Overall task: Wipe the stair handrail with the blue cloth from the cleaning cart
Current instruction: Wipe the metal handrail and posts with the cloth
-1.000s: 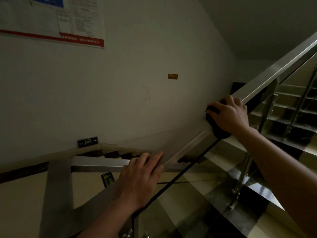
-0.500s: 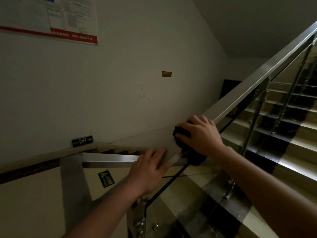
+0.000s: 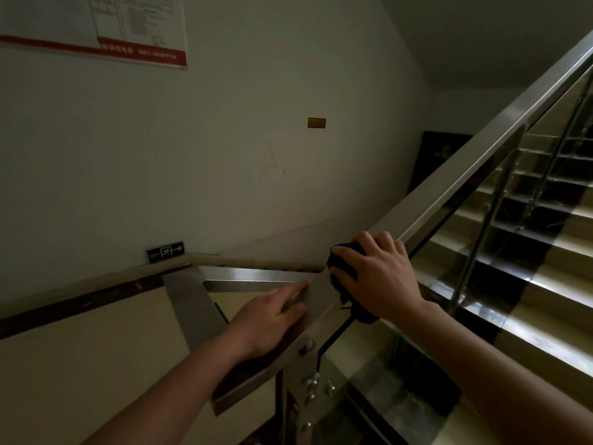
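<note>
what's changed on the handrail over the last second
The right hand, pressing the blue cloth, slid down the handrail until it is close to the left hand. The left hand stayed resting flat on the rail; nothing was let go.

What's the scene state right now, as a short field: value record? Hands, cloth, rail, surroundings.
setting: dim stairwell, stairs rising to the right
rail: flat brushed-steel stair handrail above glass panels, sloping up to the right
cloth: dark blue cloth bunched on the rail near its lower bend
right hand: right hand pressing the cloth onto the rail
left hand: left hand resting flat on the rail just below, holding nothing
wall: green exit sign, small amber plate, red-banded notice
</note>
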